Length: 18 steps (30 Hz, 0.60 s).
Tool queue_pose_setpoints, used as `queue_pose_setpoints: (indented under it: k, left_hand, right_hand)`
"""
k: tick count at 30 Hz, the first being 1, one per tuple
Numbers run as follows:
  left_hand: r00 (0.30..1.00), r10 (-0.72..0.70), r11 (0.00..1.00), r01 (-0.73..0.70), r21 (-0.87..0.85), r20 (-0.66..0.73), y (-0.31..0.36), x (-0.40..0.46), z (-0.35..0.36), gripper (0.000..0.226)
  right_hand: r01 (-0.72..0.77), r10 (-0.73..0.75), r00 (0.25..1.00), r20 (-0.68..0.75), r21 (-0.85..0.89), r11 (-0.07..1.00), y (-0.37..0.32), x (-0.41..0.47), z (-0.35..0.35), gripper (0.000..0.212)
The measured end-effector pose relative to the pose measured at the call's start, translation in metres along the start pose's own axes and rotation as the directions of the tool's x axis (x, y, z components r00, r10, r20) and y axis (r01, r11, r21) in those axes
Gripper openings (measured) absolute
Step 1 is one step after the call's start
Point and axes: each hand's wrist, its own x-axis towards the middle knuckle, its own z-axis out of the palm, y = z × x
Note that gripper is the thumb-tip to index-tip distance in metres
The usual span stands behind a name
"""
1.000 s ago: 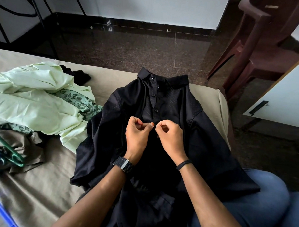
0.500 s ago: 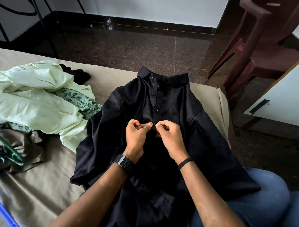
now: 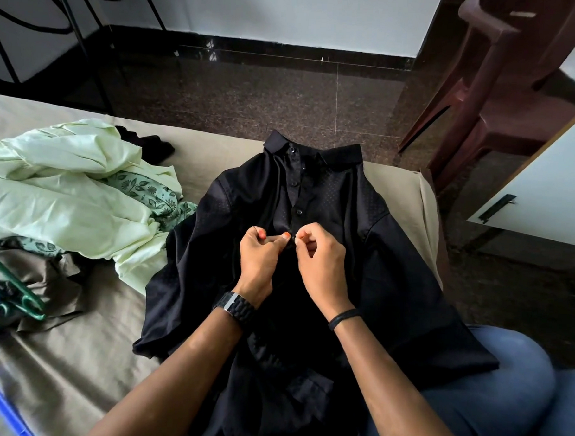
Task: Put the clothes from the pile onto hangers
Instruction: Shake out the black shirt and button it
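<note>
Head view showed that we pinched the placket of the black shirt (image 3: 408, 289) with our left hand (image 3: 259, 259) and right hand (image 3: 320, 262) together, the shirt lying collar-away on the bed (image 3: 76, 357), its buttons running straight ahead of both hands
</note>
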Motion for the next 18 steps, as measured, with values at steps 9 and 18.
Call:
queue_pose_setpoints:
  k: [9,18]
  left_hand:
    - [0.965,0.002,1.000,0.005,-0.026,0.263,0.012,0.013,0.000,0.033]
    - [0.925,-0.135,0.877,-0.054,0.477,0.354,0.004,0.039,-0.011,0.034]
  right_hand:
    - [-0.488,0.445,0.864,0.236,0.610,0.624,0.003,0.016,-0.011,0.010]
    - [-0.307,0.308,0.951,0.002,0.104,0.946,0.013,-0.009,0.017,0.012]
